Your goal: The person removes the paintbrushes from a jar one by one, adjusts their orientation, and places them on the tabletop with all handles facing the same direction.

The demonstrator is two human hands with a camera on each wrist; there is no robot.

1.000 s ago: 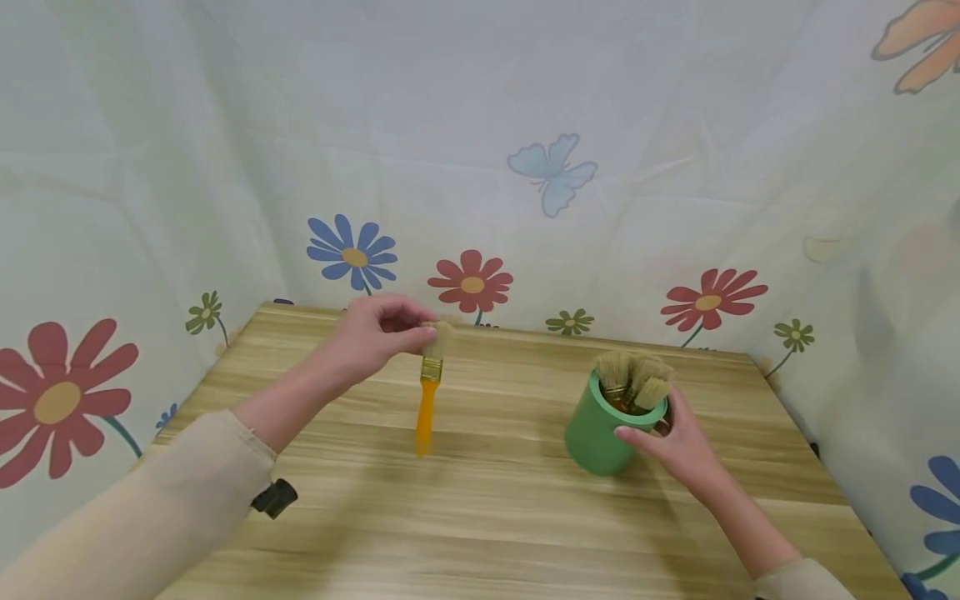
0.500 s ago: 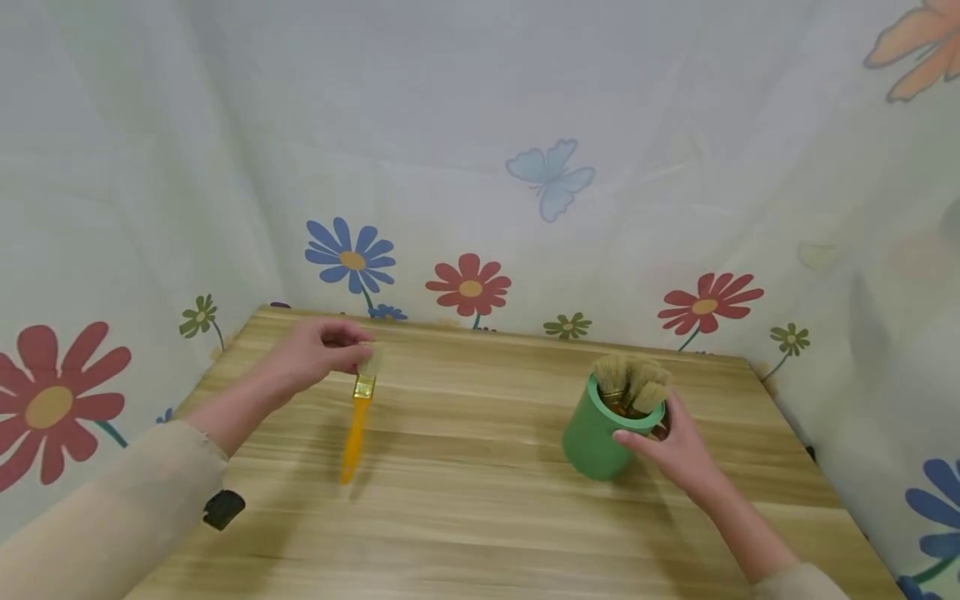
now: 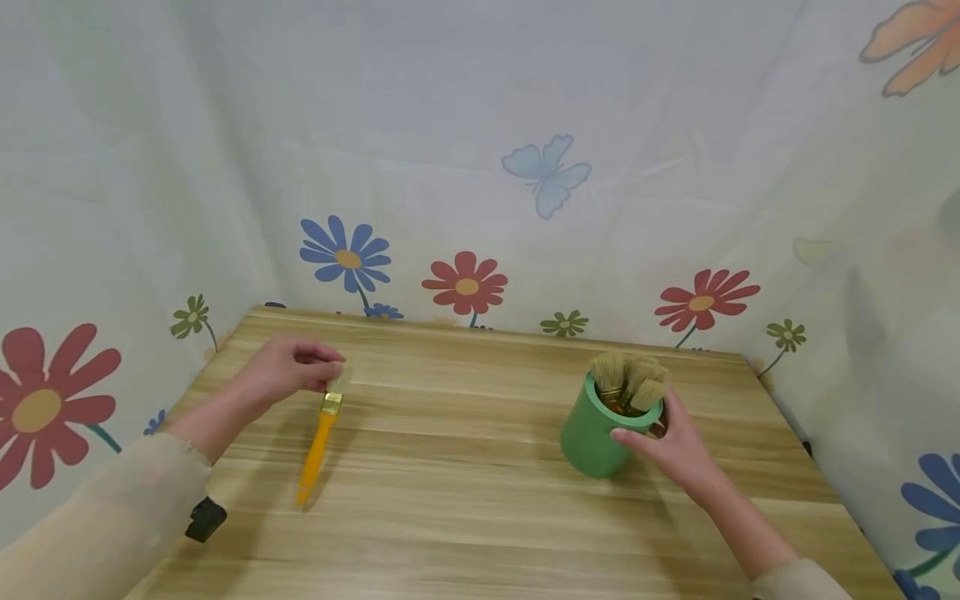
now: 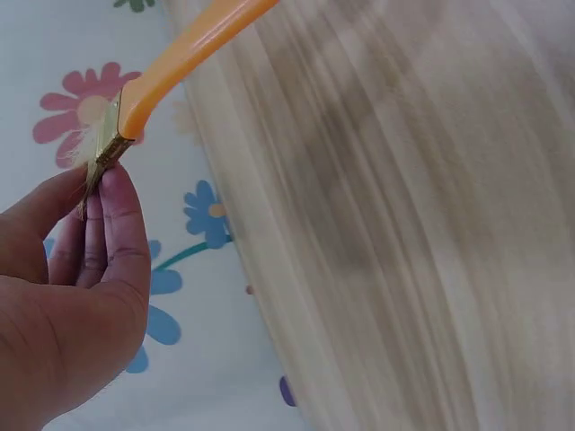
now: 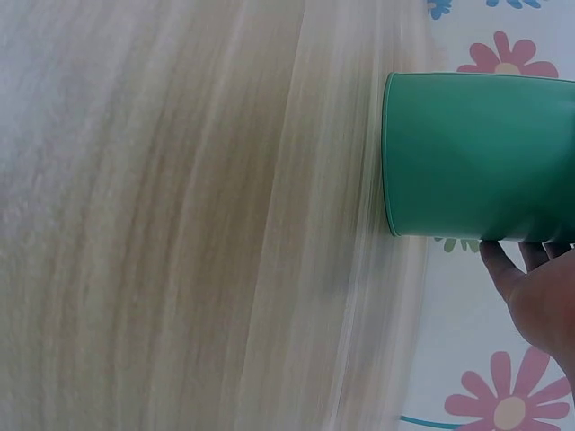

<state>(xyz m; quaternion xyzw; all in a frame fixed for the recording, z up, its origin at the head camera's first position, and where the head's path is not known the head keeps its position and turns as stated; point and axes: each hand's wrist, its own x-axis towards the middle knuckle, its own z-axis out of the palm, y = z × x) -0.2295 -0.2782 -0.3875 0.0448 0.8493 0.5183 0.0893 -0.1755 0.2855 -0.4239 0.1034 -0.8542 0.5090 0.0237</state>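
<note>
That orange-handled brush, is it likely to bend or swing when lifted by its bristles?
The brush probably won't bend along its orange handle, which looks smooth and solid. It may swing, though, since the left hand pinches the bristles, leaving the handle unheld.

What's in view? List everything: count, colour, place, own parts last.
Brush: 1, orange with pale bristles, in the left hand
Cup: 1, green, right part of the table
More brushes: at least 3, pale bristles, in the cup
Table: 1, wood-brown, below the hands
Curtain: 1, white, behind the table
Flowers: several, red, blue, green, printed on the curtain
Butterfly: 1, pale blue, on the curtain
Orange print: 1, upper right, cut off
Black thing: 1, by the left sleeve, unclear
Sleeves: 2, cream, lower corners
Left hand: 1, bare, pinching the bristles
Right hand: 1, bare, holding the cup
</note>
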